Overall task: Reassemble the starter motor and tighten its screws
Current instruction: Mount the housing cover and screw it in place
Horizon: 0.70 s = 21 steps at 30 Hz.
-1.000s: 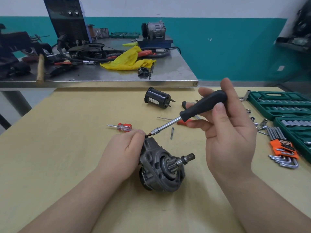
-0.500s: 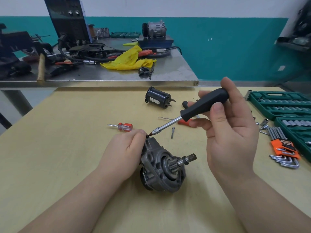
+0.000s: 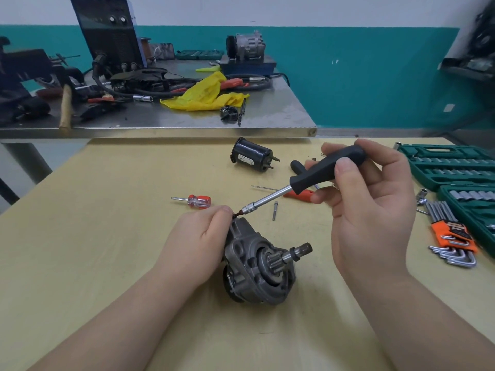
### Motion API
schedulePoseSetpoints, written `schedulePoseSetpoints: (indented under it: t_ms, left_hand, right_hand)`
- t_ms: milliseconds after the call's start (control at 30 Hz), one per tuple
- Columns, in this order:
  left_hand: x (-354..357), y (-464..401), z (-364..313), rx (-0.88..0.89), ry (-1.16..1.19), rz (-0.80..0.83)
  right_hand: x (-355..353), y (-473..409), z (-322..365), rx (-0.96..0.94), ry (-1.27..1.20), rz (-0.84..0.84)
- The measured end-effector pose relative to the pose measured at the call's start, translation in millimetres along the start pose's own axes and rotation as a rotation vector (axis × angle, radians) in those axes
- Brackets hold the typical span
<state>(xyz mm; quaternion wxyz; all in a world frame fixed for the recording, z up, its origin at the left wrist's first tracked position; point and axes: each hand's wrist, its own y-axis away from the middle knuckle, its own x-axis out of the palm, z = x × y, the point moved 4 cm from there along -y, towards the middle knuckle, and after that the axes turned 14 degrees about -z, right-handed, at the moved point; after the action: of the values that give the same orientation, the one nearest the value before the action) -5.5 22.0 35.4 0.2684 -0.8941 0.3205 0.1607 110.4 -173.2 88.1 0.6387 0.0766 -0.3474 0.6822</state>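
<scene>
A grey starter motor housing lies on the yellow table, its pinion shaft pointing right. My left hand grips the housing's upper left side. My right hand holds the black handle of a bit screwdriver. Its tip touches the top of the housing beside my left fingers. A loose screw lies just behind the housing. The black cylindrical motor body rests farther back.
A small red-handled screwdriver lies behind my left hand. Hex keys in an orange holder and green socket cases fill the right side. A steel bench with tools, a yellow rag and a welder stands beyond the table.
My right hand has turned the screwdriver handle slightly, its fingers shifting on the grip. My left hand and the housing stay where they were.
</scene>
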Motion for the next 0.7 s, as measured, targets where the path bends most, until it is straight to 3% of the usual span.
schedulePoseSetpoints:
  t_ms: [233, 467, 700]
  left_hand:
    - [1.3, 0.8, 2.9, -0.038, 0.032, 0.003]
    - [1.8, 1.0, 6.3, -0.075, 0.05, -0.016]
    - [1.8, -0.3, 8.5, -0.087, 0.046, -0.013]
  right_hand:
    - [-0.8, -1.1, -2.0, -0.014, 0.02, -0.052]
    - [-0.7, 0.0, -3.8, -0.018, 0.02, 0.092]
    - [2.6, -1.6, -6.5, 0.019, 0.011, 0.057]
